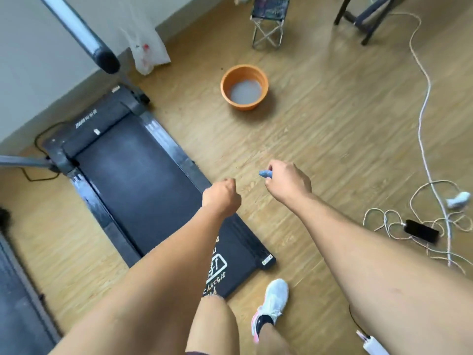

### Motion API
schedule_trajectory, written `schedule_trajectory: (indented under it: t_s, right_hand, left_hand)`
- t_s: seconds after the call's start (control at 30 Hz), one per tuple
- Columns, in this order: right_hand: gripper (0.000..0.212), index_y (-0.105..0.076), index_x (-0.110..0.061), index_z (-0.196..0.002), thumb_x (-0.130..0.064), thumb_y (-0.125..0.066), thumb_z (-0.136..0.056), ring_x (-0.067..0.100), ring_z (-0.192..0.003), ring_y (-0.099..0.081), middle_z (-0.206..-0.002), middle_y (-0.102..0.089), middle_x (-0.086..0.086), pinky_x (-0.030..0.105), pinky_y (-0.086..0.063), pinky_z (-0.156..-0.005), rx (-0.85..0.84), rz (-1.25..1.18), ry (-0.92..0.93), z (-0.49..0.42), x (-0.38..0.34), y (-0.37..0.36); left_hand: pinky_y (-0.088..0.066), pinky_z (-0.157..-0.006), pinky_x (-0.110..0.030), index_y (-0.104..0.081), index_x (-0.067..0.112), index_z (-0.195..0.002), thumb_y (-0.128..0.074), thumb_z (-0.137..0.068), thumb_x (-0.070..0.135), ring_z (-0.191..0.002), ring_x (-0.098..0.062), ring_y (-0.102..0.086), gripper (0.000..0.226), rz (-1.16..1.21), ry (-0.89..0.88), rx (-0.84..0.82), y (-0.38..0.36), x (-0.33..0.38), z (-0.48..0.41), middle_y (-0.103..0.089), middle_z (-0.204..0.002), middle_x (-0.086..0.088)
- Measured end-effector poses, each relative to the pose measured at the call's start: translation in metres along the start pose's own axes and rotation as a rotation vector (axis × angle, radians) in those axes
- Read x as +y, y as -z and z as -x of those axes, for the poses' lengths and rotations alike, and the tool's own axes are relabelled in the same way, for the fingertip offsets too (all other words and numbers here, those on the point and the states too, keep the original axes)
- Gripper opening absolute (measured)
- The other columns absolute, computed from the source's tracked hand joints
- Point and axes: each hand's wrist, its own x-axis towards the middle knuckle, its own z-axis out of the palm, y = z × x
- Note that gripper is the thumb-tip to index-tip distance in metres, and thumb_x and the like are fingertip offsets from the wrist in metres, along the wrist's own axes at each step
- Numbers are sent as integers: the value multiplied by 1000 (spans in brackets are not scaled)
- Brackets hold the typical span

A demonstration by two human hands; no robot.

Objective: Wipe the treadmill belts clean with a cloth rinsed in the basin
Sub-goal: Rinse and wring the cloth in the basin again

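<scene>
Treadmill (110, 119): flat black deck with grey side rails. Its long axis runs from the motor hood by the wall, upper left, down to the printed end cover at lower right. The left forearm crosses and hides part of that end.

Belt (133, 175): matte black rubber with a faint grey haze.

Basin (243, 74): round orange plastic tub on the floor (332, 111), well apart from the treadmill. It holds cloudy grey water.

Cloth (265, 173): blue and soft. Only a small bunched tip shows, pointing left out of the right hand (286, 183); the rest is hidden in the fist. It is held in the air above the floor, just beside the treadmill's right rail.

Right hand's fingers: curled tightly round the cloth.

Left hand (222, 198): fingers closed in a fist above the belt's edge, with nothing visible in it.

Floor: wood-grain laminate planks.

Handrail (79, 34): silver tube with a black cap, cut off at the top.

Cables (422, 98): white, looped and tangled at right.
</scene>
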Motion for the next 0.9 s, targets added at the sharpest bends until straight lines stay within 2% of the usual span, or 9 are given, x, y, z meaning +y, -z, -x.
schedule_trajectory:
  t_s: [0.07,0.2,0.4,0.57,0.67,0.73,0.9]
  right_hand:
    - [14,-63,-24,-109,-24,-59,-96,31,-108,-67,-117,-70,6,31,-45,-77,-60,51,-21,-15,11,11]
    - [20,-67,-25,-111,-22,-56,-95,30,-110,-68,-116,-71,5,32,-49,-82,-213,151,-40,-57,22,20]
    - [22,-68,-25,-111,-27,-56,-93,30,-109,-69,-115,-72,5,32,-50,-82,-340,274,-71,-209,16,28]
    - [22,-67,-22,-116,-25,-56,-97,33,-113,-67,-122,-70,9,33,-48,-84,-334,273,-29,-402,-33,53]
    - [20,-66,-23,-113,-22,-59,-94,33,-111,-67,-117,-71,9,34,-47,-80,-279,198,61,-537,-74,68]
    - [23,-66,-21,-117,-20,-62,-94,33,-112,-65,-119,-69,11,34,-47,-83,-271,170,138,-607,-95,75]
    - [33,-61,-21,-119,-18,-71,-88,32,-111,-63,-127,-54,11,32,-47,-89,-312,202,227,-732,-103,59]
  left_hand:
    - [-49,-88,-41,-57,11,-131,-49,-95,18,-119,-36,-62,37,41,-19,55,45,30,-35,-62,-132,-11]
    - [-48,-88,-39,-59,10,-128,-49,-96,18,-121,-36,-61,35,91,-16,130,115,60,-121,-62,-133,-13]
    - [-39,-76,-35,-59,10,-116,-50,-94,14,-113,-38,-64,24,177,59,187,165,55,-292,-65,-123,-13]
    - [-39,-75,-38,-54,9,-114,-50,-96,13,-116,-39,-61,19,174,71,76,175,44,-420,-62,-122,-13]
    - [-48,-87,-42,-54,8,-124,-51,-98,17,-124,-37,-59,28,208,132,-24,170,39,-508,-59,-131,-14]
    - [-50,-96,-43,-52,8,-132,-50,-99,19,-130,-35,-57,35,228,170,-90,163,40,-553,-57,-137,-14]
    - [-50,-99,-45,-49,10,-136,-48,-99,19,-131,-37,-56,38,330,262,-172,136,47,-638,-56,-139,-14]
